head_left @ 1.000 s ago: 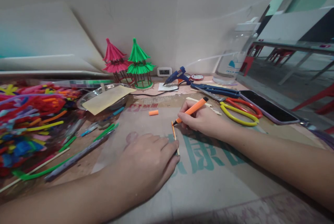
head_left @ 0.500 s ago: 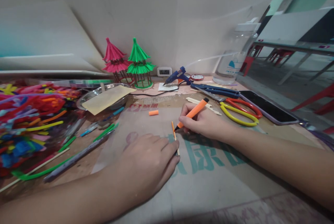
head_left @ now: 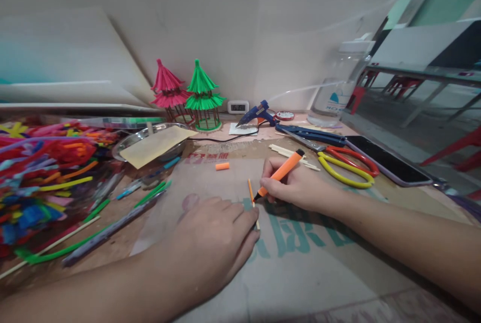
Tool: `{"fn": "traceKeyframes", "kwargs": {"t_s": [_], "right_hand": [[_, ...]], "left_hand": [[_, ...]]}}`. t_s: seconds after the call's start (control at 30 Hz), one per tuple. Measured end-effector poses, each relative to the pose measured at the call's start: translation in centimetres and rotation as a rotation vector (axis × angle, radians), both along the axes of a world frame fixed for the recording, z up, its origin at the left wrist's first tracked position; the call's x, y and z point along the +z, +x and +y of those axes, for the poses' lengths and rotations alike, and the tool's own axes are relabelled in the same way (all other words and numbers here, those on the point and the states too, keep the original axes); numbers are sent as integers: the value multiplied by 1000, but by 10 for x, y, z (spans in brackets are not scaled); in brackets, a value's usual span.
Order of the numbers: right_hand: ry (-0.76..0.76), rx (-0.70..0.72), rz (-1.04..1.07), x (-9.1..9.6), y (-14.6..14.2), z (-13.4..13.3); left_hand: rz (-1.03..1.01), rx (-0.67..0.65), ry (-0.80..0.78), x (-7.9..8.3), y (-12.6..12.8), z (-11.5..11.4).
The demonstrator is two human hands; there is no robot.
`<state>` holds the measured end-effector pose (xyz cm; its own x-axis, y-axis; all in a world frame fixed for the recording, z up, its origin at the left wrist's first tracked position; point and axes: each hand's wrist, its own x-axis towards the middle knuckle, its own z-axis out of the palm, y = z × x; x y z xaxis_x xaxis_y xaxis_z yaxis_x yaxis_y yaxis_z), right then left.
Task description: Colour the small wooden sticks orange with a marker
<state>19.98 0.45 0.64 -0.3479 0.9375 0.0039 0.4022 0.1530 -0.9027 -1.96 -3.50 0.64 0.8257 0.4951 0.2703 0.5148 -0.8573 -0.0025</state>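
My right hand (head_left: 296, 185) grips an orange marker (head_left: 281, 172), its tip touching a thin wooden stick (head_left: 252, 198) that lies on the cardboard sheet (head_left: 300, 263). The far part of the stick is coloured orange. My left hand (head_left: 210, 243) lies palm down on the cardboard, its fingertips pressing the near end of the stick. The marker's orange cap (head_left: 222, 166) lies loose a little further back.
A heap of coloured pipe cleaners (head_left: 41, 172) fills the left. At the back stand pink (head_left: 168, 91) and green (head_left: 202, 93) paper pagodas, a blue glue gun (head_left: 255, 112) and a metal dish (head_left: 150, 145). Scissors (head_left: 347, 165), a phone (head_left: 387, 162) and a jar (head_left: 341, 82) lie right.
The marker tip has slid down the stick toward me, from near its far end to about its middle. My left hand has stayed on the stick's near end.
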Motion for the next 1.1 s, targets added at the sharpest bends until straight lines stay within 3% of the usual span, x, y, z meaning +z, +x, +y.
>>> {"fn": "traceKeyframes", "kwargs": {"t_s": [0.1, 0.43, 0.73, 0.93, 1.1], "right_hand": [[-16, 32, 7, -1, 1, -1], [78, -66, -33, -2, -2, 2], [-40, 30, -3, 4, -1, -2], [31, -86, 18, 4, -4, 1], [59, -94, -4, 2, -4, 2]], "left_hand": [[-1, 2, 6, 0, 0, 0], [3, -2, 14, 1, 0, 2], [36, 16, -34, 2, -1, 3], [35, 9, -12, 0, -1, 1], [26, 8, -3, -1, -1, 1]]}}
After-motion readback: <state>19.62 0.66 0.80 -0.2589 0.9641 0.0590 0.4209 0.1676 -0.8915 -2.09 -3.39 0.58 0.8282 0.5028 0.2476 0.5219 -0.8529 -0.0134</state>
